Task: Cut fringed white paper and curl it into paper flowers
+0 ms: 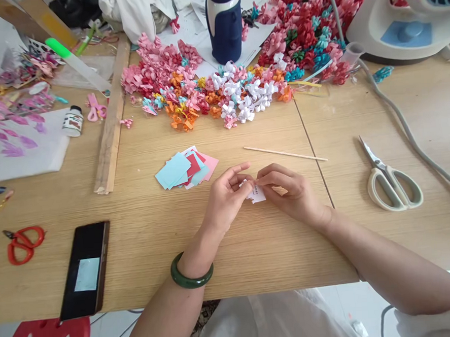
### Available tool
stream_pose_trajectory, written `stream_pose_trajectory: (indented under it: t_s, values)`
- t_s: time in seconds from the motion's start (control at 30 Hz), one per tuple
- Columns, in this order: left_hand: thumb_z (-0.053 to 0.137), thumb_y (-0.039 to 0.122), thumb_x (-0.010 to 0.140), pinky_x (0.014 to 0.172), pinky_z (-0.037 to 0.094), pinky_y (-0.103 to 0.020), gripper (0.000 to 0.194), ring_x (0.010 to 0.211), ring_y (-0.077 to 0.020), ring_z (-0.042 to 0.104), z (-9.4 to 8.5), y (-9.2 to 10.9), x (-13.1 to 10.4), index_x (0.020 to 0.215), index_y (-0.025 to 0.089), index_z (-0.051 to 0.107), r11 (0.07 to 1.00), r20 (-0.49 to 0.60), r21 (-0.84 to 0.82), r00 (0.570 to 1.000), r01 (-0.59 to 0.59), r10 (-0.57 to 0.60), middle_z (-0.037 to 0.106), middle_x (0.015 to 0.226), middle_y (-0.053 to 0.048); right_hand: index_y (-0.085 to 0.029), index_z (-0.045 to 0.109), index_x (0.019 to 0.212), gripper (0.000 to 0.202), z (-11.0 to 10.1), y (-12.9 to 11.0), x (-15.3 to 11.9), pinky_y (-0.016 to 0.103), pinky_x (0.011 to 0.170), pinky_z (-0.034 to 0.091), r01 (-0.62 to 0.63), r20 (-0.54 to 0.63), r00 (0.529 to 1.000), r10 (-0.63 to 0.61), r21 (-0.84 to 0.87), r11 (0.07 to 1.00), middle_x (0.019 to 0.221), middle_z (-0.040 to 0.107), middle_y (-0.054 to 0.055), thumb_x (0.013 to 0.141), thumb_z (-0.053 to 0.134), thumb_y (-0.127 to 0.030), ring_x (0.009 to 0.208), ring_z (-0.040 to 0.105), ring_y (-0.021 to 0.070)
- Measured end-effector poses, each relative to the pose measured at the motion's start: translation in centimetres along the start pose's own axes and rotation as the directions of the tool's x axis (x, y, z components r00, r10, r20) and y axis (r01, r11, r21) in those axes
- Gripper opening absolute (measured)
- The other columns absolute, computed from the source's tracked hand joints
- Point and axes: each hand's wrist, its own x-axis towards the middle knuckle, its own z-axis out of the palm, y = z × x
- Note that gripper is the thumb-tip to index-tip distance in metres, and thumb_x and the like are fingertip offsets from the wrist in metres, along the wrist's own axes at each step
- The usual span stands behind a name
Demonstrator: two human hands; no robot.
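A small white paper piece [257,195] with dark print on it is pinched between my two hands, above the table. My left hand [228,193] grips its left side between thumb and fingers, the index finger stretched out. From the other side, the fingertips of my right hand [289,189] close on its upper right edge. Just beyond my left hand lies a loose stack of light blue, red, pink and white paper cards [187,168]. A thin wooden stick [285,153] rests behind my right hand.
Heaps of paper flowers [239,94] spread along the back, around a dark blue bottle [225,31]. White-handled scissors [393,181] and a fan [407,25] with its cable stand right. On the left are a wooden bar [111,140], a phone [85,268] and red-handled snips [24,244].
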Motion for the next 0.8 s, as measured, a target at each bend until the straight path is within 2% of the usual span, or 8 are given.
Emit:
stream_pose_trajectory:
  t_s: [0.13, 0.27, 0.47, 0.63, 0.8]
  values:
    - [0.07, 0.017, 0.075, 0.072, 0.053, -0.022, 0.043, 0.079, -0.0106, 0.064, -0.1, -0.1, 0.0, 0.117, 0.014, 0.064, 0.995, 0.04, 0.088, 0.998, -0.048, 0.045, 0.067, 0.088, -0.002, -0.022, 0.062, 0.089, 0.012, 0.3, -0.3, -0.1, 0.029, 0.069, 0.055, -0.114, -0.03, 0.993, 0.114, 0.014, 0.993, 0.089, 0.064, 0.004, 0.094, 0.053, -0.015, 0.08, 0.064, 0.0149]
    - [0.068, 0.014, 0.076, 0.082, 0.054, -0.024, 0.04, 0.088, -0.012, 0.066, 0.2, -0.5, -0.2, 0.116, 0.016, 0.066, 0.968, 0.03, 0.198, 0.988, -0.151, 0.148, 0.069, 0.094, -0.003, -0.021, 0.062, 0.087, 0.008, 0.5, -0.7, -0.2, 0.028, 0.068, 0.058, -0.293, -0.06, 0.952, 0.301, 0.111, 0.949, 0.085, 0.064, 0.002, 0.091, 0.057, -0.016, 0.078, 0.064, 0.0142]
    - [0.066, 0.014, 0.08, 0.079, 0.055, -0.026, 0.044, 0.087, -0.0142, 0.066, 0.7, -1.1, -0.5, 0.123, 0.018, 0.061, 0.934, -0.038, 0.268, 0.966, -0.237, 0.256, 0.07, 0.092, -0.004, -0.02, 0.064, 0.084, 0.005, 0.7, -1.0, -0.1, 0.028, 0.069, 0.059, -0.352, -0.064, 0.928, 0.368, 0.182, 0.918, 0.084, 0.065, 0.002, 0.088, 0.063, -0.019, 0.077, 0.064, 0.014]
    - [0.067, 0.015, 0.079, 0.076, 0.055, -0.024, 0.047, 0.081, -0.0122, 0.066, 0.9, -1.0, -0.4, 0.126, 0.017, 0.057, 0.944, -0.03, 0.224, 0.966, -0.242, 0.255, 0.069, 0.088, -0.002, -0.018, 0.063, 0.078, 0.011, 0.9, -0.8, -0.1, 0.029, 0.067, 0.06, -0.471, -0.012, 0.85, 0.526, 0.427, 0.772, 0.078, 0.066, 0.001, 0.085, 0.069, -0.024, 0.072, 0.068, 0.014]
    - [0.069, 0.016, 0.079, 0.07, 0.054, -0.023, 0.043, 0.075, -0.0111, 0.064, 0.9, -0.7, -0.4, 0.121, 0.015, 0.056, 0.975, -0.052, 0.136, 0.981, -0.176, 0.184, 0.067, 0.083, -0.001, -0.019, 0.063, 0.081, 0.018, 0.9, -0.8, 0.1, 0.031, 0.069, 0.063, -0.502, 0.042, 0.83, 0.556, 0.488, 0.714, 0.082, 0.066, 0.002, 0.083, 0.073, -0.033, 0.074, 0.069, 0.0147]
